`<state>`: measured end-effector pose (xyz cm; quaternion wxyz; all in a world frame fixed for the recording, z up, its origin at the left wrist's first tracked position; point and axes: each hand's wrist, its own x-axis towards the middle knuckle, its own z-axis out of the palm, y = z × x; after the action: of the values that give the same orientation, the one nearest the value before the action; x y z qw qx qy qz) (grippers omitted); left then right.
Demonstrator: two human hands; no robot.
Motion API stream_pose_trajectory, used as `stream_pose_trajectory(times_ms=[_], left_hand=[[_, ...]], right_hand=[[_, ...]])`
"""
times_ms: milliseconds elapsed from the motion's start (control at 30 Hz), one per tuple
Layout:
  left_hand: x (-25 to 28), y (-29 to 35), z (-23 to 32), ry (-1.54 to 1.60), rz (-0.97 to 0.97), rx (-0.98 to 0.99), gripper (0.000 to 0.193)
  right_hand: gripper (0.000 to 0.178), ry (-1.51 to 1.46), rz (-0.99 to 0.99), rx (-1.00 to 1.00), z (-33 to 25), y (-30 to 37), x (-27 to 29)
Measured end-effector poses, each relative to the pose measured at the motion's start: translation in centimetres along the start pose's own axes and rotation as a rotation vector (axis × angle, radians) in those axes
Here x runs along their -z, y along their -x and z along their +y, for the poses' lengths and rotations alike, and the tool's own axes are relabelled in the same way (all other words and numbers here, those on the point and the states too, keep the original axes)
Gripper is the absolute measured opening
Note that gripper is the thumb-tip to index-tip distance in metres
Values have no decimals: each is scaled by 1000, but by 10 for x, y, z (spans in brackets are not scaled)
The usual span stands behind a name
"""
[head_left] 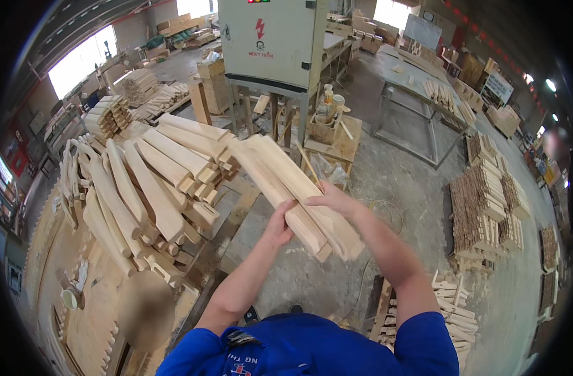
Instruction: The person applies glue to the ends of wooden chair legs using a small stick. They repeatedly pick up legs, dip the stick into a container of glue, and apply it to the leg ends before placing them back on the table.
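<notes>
Several long pale wooden pieces (292, 194), side by side like a bundle of furniture parts, slant across the middle in front of me. My left hand (279, 224) grips their left edge near the lower half. On the right edge, my right hand (332, 197) has its thumb over the top piece and fingers curled around the side. A thin yellow stick, pencil-like (309, 164), rises from that hand. The bundle's far end meets a stack of similar wooden pieces (192, 147); whether they touch is unclear.
Curved wooden parts (120, 188) lie heaped on a wooden board (89, 323) at left. An electrical cabinet (267, 50) stands ahead, beside a wooden box of containers (324, 128). Rightward are a metal-framed table (418, 113), stacked wood (487, 207) and a lower pile of sticks (452, 310).
</notes>
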<state>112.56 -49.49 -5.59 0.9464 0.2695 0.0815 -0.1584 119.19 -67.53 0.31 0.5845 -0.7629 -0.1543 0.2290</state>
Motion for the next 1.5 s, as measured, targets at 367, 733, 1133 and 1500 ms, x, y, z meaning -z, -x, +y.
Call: stream_pose_trajectory(times_ms=[367,733,1133,1500], left_hand=[[40,-20,-115,-490,198,-99,62],[-3,-14,-187,-652,-43,54,80],[-18,63,-93,-340,-99,-258,68],[-3,262,0,-251,70,-1041,101]], right_hand=[[36,-535,395,-47,94,110,-9],[25,-584,719,-31,148,135,-14],[27,-1068,606,-128,177,184,-24],[41,-1314,-85,-77,37,153,-196]])
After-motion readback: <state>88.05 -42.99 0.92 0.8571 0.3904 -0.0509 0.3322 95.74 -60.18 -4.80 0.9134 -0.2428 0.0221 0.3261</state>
